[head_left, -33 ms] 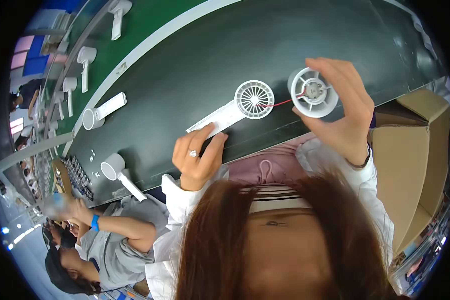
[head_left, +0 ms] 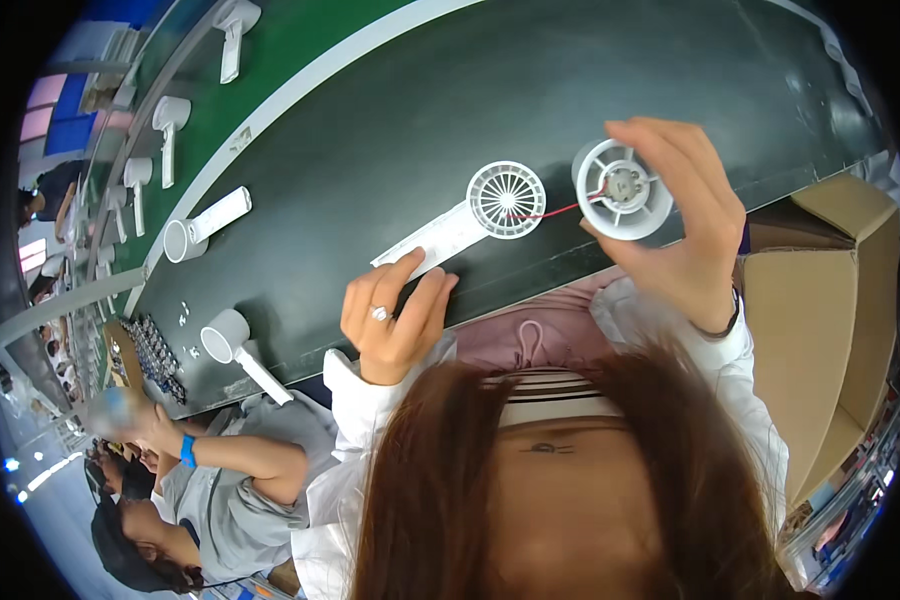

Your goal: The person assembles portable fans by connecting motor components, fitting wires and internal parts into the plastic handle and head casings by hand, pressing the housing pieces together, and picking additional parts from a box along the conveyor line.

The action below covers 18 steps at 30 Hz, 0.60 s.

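A white fan handle part with a round slatted grille [head_left: 507, 200] at its end lies on the dark work surface in front of me. My left hand [head_left: 395, 315], wearing a ring, grips the lower part of its handle. To the right, my right hand [head_left: 685, 205] holds a white round fan housing [head_left: 592, 205] by its rim, between the thumb and the fingers. Inside the housing, spokes surround a small metal motor [head_left: 625, 185]. A thin red wire [head_left: 558, 210] runs from the housing to the grille. The housing stays apart from the grille.
Two white handled fan shells [head_left: 226, 336] [head_left: 185, 240] lie to the left, near a batch of small dark metal parts [head_left: 155, 355]. More shells [head_left: 170, 115] sit on the green strip beyond. An open cardboard box [head_left: 800, 350] stands at my right. A person [head_left: 240, 470] works at my left.
My right hand and the fan housing have shifted very slightly left. The left hand keeps its grip on the handle part, which has barely moved.
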Available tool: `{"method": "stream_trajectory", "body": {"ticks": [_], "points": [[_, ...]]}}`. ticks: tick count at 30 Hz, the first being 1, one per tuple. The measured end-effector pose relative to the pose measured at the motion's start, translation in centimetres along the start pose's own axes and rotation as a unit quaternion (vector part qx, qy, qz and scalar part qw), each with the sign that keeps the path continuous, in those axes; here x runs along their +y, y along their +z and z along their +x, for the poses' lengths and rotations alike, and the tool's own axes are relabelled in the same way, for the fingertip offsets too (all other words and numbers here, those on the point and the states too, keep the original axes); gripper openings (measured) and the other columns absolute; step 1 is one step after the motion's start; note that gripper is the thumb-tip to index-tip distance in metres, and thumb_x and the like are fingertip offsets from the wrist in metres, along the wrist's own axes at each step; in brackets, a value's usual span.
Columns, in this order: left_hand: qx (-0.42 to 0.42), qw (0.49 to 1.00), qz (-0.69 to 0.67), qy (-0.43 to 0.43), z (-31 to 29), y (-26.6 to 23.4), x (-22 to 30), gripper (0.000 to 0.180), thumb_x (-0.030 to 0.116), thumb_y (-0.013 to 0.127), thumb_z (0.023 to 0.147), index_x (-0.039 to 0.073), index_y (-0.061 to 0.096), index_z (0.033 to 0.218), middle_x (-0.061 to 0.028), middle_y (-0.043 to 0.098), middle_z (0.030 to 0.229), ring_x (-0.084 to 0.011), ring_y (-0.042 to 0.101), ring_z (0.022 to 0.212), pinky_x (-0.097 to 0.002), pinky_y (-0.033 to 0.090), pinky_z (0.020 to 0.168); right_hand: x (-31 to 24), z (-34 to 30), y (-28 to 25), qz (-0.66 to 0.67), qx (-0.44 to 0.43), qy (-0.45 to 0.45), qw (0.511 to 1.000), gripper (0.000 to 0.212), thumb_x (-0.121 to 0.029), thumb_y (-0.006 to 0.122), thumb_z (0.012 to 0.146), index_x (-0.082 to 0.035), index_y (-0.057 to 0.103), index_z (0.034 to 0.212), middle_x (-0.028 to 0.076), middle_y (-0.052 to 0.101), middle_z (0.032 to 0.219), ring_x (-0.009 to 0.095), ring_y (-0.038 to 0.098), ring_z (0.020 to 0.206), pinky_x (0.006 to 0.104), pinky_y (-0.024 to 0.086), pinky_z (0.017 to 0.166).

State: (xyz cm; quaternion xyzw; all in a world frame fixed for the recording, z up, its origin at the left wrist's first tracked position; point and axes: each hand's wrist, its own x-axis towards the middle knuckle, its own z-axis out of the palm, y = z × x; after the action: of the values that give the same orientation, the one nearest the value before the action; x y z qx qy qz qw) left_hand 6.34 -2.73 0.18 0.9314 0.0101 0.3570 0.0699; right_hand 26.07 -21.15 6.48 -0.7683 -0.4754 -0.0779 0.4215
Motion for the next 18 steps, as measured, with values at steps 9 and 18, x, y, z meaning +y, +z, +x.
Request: {"method": "stream_trajectory", "body": {"ticks": [9, 18], "points": [[-0.004, 0.972, -0.209, -0.105, 6.0, -0.2, 2.7, 0.02, 0.01, 0.076, 0.071, 0.001, 0.068, 0.087, -0.0148, 0.066, 0.101, -0.0293, 0.063, 0.081, -0.0355, 0.05, 0.068, -2.3, 0.5, 0.7, 0.035, -0.029, -0.055, 0.997, 0.053, 0.001, 0.076, 0.055, 0.001, 0.064, 0.106, 0.013, 0.059, 0.098, 0.026, 0.056, 0.084, 0.0333, 0.048, 0.072], [-0.094, 0.756, -0.54, -0.358, 5.3, -1.1, 2.8, 0.015, 0.006, 0.062, 0.087, -0.007, 0.065, 0.083, -0.0191, 0.069, 0.101, -0.0223, 0.065, 0.083, -0.0304, 0.051, 0.076, -2.5, 0.0, 1.2, 0.123, -0.02, -0.045, 0.991, 0.051, 0.0, 0.076, 0.056, 0.0, 0.064, 0.105, 0.014, 0.06, 0.094, 0.028, 0.06, 0.079, 0.0331, 0.051, 0.066]]}}
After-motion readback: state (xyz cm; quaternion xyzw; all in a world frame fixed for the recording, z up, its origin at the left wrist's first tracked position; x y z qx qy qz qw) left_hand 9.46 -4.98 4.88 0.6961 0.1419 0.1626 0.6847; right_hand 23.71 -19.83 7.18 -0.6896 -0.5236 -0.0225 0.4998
